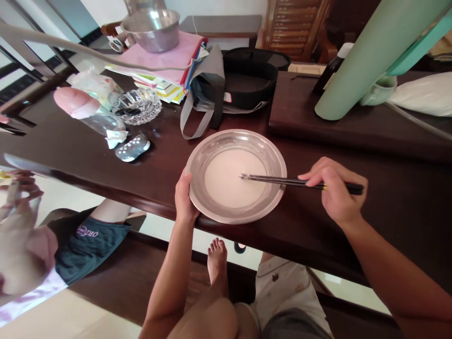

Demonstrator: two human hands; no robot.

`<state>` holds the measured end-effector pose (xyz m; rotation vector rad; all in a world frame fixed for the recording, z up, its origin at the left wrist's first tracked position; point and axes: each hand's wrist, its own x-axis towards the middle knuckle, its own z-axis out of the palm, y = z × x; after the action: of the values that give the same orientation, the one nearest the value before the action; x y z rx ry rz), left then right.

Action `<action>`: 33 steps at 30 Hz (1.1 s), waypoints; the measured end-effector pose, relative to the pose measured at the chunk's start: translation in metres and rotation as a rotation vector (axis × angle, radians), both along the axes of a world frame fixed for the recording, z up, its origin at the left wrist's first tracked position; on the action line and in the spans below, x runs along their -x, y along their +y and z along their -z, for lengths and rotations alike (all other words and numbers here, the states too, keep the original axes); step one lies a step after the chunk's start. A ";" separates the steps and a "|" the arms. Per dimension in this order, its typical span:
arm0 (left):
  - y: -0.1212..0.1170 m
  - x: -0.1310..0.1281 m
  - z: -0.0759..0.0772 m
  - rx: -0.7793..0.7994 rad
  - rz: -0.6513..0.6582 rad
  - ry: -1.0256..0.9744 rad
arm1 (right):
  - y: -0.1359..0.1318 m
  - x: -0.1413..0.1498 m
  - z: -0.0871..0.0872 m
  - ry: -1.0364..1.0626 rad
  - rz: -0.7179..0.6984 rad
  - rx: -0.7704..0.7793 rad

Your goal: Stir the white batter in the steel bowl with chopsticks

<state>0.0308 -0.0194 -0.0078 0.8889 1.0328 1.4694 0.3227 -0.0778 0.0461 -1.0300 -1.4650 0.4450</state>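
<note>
A wide metal bowl (237, 216) stands at the front edge of the dark wooden table, with a pale, milky mixture (226, 176) in its bottom. Its left rim is gripped by my left hand (185, 197), thumb on top and fingers hidden beneath. My right hand (339, 190) is closed round a pair of black chopsticks (293, 181), to the right of the bowl. The chopsticks reach over the right rim, and their tips, with a bit of pale stuff on them, are at the middle of the mixture.
Behind the bowl lies a grey and black bag (208, 75). A steel basin (151, 30) tops a stack of books (169, 61). Leftward are a pink-capped bottle (84, 106), a glass dish (141, 106) and a game controller (132, 148). A green cylinder (367, 56) stands right. Another person (63, 249) sits left.
</note>
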 end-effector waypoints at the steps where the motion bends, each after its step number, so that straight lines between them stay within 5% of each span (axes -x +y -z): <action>1: 0.000 0.000 0.000 0.003 0.004 -0.007 | 0.000 0.000 0.001 0.045 -0.015 -0.018; 5: -0.001 -0.001 -0.001 0.002 -0.013 0.009 | 0.000 0.001 0.001 -0.137 -0.212 0.053; 7: 0.000 -0.001 -0.001 0.000 -0.013 0.011 | 0.000 0.001 0.000 -0.196 -0.160 0.063; 10: 0.000 -0.001 -0.001 0.011 0.000 0.003 | 0.000 -0.001 0.000 -0.019 0.002 -0.005; 12: 0.000 0.000 -0.001 0.019 0.004 0.008 | 0.000 -0.001 0.000 0.056 -0.030 -0.002; 16: 0.000 -0.001 -0.002 0.005 -0.007 0.020 | -0.001 0.000 -0.001 -0.136 -0.208 0.114; 20: 0.000 -0.002 -0.003 0.008 -0.003 0.004 | 0.001 -0.002 -0.001 -0.008 -0.047 0.023; 25: -0.001 -0.001 -0.003 0.009 -0.010 0.006 | 0.000 0.000 -0.003 -0.082 -0.208 0.104; 30: 0.000 -0.001 -0.002 0.007 -0.008 -0.016 | 0.000 -0.001 -0.001 0.005 0.007 0.050; 33: 0.000 -0.001 -0.001 0.018 -0.005 -0.012 | 0.000 -0.001 0.000 0.049 -0.079 0.055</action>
<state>0.0315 -0.0194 -0.0065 0.8649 1.0387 1.4661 0.3239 -0.0781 0.0462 -1.0007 -1.4599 0.5663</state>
